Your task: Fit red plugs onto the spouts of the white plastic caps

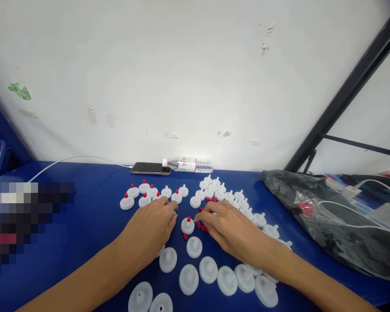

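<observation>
My left hand [152, 225] is curled with its fingers bent together near a group of white nozzle caps; what its fingers hold, if anything, is hidden. My right hand [225, 223] has its fingers bent down over small red tips [203, 227] lying on the blue table; its fingertips are partly hidden. Between both hands stands a white cap with a red tip [187, 225]. Several caps at the back left, such as one white cap [127, 202], carry red tips. White caps without red tips [208, 269] spread across the front and right.
A phone [151, 168] with a white cable and a clear bottle [190, 164] lie along the wall at the back of the blue table [94, 186]. Black plastic [315, 229] holds a small bag of red pieces [307, 206] on the right.
</observation>
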### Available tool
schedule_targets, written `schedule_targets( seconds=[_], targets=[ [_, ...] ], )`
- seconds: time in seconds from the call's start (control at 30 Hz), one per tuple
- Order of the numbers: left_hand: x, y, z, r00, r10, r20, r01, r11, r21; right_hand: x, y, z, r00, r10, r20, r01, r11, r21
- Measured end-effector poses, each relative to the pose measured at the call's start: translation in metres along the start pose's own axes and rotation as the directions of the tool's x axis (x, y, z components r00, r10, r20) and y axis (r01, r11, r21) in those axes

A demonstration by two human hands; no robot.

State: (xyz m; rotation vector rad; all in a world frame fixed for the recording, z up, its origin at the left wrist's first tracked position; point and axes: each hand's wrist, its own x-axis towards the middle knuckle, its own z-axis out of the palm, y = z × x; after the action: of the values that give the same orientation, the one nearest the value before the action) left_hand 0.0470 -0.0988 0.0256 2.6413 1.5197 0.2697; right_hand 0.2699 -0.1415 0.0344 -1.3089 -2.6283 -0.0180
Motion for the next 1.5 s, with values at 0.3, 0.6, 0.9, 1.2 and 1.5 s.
schedule_targets(
  seconds=[0.3, 0.6, 0.9, 1.2, 1.5],
  targets=[
    [-0.0024, 0.0006, 0.0012, 1.000, -0.008, 0.000, 0.008, 1.000, -0.008, -0.0007, 0.0003, 0.0036, 1.000, -0.005, 0.001, 0.005, 1.000, -0.010],
    [-0.0012, 0.0019, 0.0001, 1.000, -0.009, -0.002, 0.009, 1.000, -0.004, -0.0007, 0.0012, 0.0024, 1.000, -0.018, -0.016, 0.018, 1.000, 0.002],
    [-0.0015, 0.0033, -0.0016, 1.000, -0.014, 0.011, 0.014, 1.000, 0.009, -0.0006, 0.0015, 0.0028, 1.000, 0.000, 0.007, 0.000, 1.000, 0.021],
    [-0.0015, 0.0040, -0.0014, 1.000, -0.004, 0.012, 0.004, 1.000, 0.015, -0.0009, 0.0022, 0.0022, 1.000, -0.015, 0.020, 0.015, 1.000, 0.001],
    [-0.0032, 0.0038, -0.0021, 1.000, 0.004, 0.002, -0.004, 1.000, 0.019, -0.0003, 0.0001, 0.0007, 1.000, -0.022, 0.020, 0.022, 1.000, -0.014]
  ],
)
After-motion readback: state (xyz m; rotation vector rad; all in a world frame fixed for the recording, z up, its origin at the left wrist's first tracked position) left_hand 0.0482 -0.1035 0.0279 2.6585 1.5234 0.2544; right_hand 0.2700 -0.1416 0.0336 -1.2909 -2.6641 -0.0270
